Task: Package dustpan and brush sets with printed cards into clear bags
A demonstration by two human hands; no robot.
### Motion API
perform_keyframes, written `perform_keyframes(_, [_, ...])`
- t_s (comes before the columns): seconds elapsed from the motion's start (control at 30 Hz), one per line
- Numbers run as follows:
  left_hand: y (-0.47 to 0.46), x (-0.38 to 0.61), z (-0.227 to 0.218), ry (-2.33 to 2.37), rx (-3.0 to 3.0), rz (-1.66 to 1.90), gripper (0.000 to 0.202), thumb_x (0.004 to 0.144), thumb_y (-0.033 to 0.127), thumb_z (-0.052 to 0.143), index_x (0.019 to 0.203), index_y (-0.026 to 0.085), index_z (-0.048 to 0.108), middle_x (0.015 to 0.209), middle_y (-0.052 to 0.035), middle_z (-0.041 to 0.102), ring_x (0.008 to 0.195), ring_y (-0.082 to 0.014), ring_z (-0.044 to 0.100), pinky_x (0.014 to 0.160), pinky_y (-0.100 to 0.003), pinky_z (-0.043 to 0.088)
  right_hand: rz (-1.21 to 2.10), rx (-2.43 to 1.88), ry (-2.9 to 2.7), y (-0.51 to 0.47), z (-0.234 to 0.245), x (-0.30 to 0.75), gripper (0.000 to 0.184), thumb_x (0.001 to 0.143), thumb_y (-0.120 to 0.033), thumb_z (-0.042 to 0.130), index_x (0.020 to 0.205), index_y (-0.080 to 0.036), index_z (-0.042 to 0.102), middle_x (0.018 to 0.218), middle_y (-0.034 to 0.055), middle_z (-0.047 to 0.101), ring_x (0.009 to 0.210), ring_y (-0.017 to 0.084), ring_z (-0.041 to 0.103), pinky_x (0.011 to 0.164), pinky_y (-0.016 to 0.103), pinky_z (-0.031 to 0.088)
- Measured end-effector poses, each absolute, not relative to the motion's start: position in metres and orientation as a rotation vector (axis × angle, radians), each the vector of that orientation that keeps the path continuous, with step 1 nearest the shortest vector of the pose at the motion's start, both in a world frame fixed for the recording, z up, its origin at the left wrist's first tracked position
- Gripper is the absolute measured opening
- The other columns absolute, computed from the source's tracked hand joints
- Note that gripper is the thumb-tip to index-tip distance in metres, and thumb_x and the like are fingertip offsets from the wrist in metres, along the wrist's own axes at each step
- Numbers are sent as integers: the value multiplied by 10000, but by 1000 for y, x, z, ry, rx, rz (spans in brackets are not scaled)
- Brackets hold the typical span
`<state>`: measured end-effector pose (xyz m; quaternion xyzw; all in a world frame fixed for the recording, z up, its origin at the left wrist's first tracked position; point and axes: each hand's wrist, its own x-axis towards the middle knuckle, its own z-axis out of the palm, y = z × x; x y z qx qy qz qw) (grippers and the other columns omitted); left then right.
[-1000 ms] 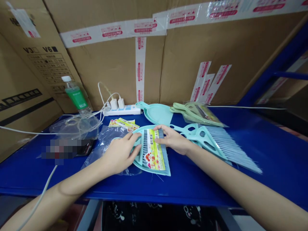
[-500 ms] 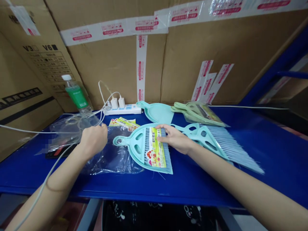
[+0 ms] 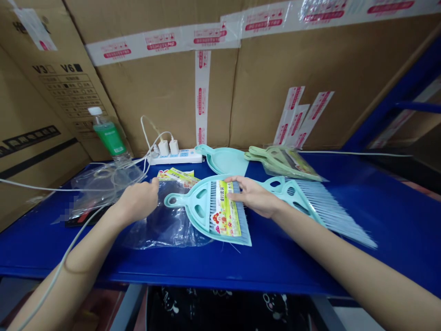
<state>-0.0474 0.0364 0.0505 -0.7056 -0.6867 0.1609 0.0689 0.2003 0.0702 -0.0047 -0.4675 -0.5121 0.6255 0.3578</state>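
My right hand grips a light-blue dustpan with a matching hand brush nested in it, the thumb over a yellow printed label card lying on the bristles. The dustpan's looped handle points left. My left hand is closed at the upper edge of a clear plastic bag, apparently pinching its rim. The bag spreads flat on the blue table, beside and partly beneath the dustpan. Whether the handle lies inside the bag's mouth I cannot tell.
More blue brushes lie at right, partly behind my right arm. Behind are blue dustpans, a bagged green set, spare label cards and a power strip. A bottle, clear bags and white cables stand or lie at left.
The dustpan and brush in my right hand have shifted slightly to the right. My left hand has also moved a little to the right, still closed.
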Motion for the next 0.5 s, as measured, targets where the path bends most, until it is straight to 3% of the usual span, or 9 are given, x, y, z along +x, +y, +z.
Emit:
perform_keyframes(0.33, [41, -43, 57, -2104, -2260, 188, 319, 850, 125, 250, 1103, 118, 446, 796, -91, 694, 765, -239, 674, 719, -339, 484, 1614, -1231, -1275, 67, 0, 197, 295, 748, 24, 566, 915, -206, 486, 789, -14, 639, 745, 140, 639, 773, 324, 537])
perform_keyframes(0.5, [40, -44, 57, -2170, -2055, 464, 322, 867, 140, 281, 1116, 101, 480, 893, -182, 683, 905, -331, 665, 739, -401, 483, 1664, -1205, -1249, 66, -1, 196, 303, 736, 24, 579, 916, -203, 492, 786, -12, 645, 720, 127, 634, 722, 292, 539])
